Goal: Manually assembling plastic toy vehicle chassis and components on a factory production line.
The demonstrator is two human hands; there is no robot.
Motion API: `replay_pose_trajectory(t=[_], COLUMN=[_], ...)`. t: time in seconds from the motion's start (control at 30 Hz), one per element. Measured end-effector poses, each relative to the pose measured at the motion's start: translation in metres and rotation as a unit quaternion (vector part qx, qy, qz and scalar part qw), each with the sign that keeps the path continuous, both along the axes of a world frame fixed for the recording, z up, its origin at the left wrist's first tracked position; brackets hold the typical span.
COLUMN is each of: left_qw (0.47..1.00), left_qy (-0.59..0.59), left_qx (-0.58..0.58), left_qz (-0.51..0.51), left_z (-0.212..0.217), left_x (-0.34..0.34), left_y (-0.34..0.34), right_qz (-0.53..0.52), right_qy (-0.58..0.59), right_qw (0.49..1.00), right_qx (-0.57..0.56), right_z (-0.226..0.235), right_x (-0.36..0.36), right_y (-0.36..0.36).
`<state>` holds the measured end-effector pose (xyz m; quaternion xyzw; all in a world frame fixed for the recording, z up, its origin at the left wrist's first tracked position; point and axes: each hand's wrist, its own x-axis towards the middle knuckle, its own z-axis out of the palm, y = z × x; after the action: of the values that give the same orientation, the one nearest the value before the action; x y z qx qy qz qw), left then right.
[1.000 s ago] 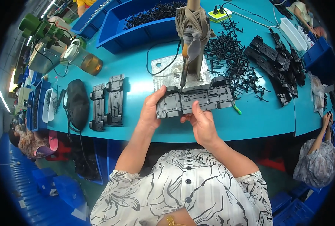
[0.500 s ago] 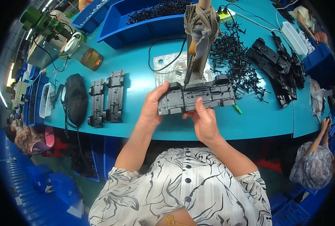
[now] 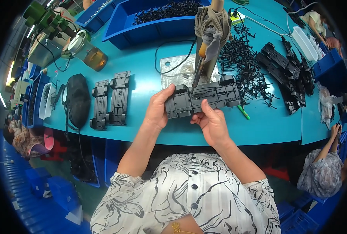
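I hold a long dark grey plastic chassis part (image 3: 204,98) flat above the teal table (image 3: 142,78). My left hand (image 3: 159,107) grips its left end, thumb on top. My right hand (image 3: 211,123) supports it from below near the middle, fingers against its near side. A hanging screwdriver (image 3: 199,72), wrapped in cloth at its top, has its tip on the part's upper face. A pile of small black plastic pieces (image 3: 243,64) lies just behind the part.
Two finished black chassis parts (image 3: 111,99) lie to the left, beside a black pouch (image 3: 78,99). A blue bin (image 3: 158,17) of black pieces stands at the back. More black parts (image 3: 286,64) are stacked right. Another person (image 3: 323,173) sits at lower right.
Both hands and the chassis part have held nearly the same place; the part has shifted slightly under the screwdriver tip.
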<state>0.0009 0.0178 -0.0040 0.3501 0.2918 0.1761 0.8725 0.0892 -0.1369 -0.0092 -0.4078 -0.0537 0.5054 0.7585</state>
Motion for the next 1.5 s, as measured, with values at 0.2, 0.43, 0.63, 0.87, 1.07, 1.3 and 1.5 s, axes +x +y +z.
replay_pose_trajectory(t=[0.2, 0.43, 0.63, 0.87, 1.07, 1.3, 1.5], left_qw=[1.0, 1.0, 1.0, 1.0, 1.0, 1.0, 1.0], left_qy=[0.003, -0.007, -0.005, -0.004, 0.001, 0.009, 0.016], left_qx=[0.012, -0.008, -0.019, -0.016, -0.015, -0.02, -0.02], left_qz=[0.004, 0.0, -0.002, 0.009, 0.018, 0.016, 0.014], left_z=[0.004, 0.005, 0.013, 0.012, 0.015, 0.015, 0.015], left_x=[0.003, 0.008, 0.009, 0.009, 0.009, 0.011, 0.011], left_y=[0.002, 0.007, 0.006, 0.005, 0.003, 0.005, 0.008], right_qz=[-0.024, -0.025, -0.027, -0.034, -0.037, -0.038, -0.045], right_qy=[0.022, 0.005, -0.009, -0.016, -0.024, -0.027, -0.029], right_qw=[0.999, 0.999, 0.999, 0.999, 0.999, 0.999, 0.998], right_qx=[0.016, 0.027, 0.029, 0.03, 0.032, 0.027, 0.037], right_z=[0.004, 0.008, 0.008, 0.011, 0.012, 0.014, 0.016], right_x=[-0.003, -0.005, -0.003, -0.004, -0.005, -0.003, -0.004], right_y=[0.006, 0.01, 0.013, 0.015, 0.016, 0.017, 0.021])
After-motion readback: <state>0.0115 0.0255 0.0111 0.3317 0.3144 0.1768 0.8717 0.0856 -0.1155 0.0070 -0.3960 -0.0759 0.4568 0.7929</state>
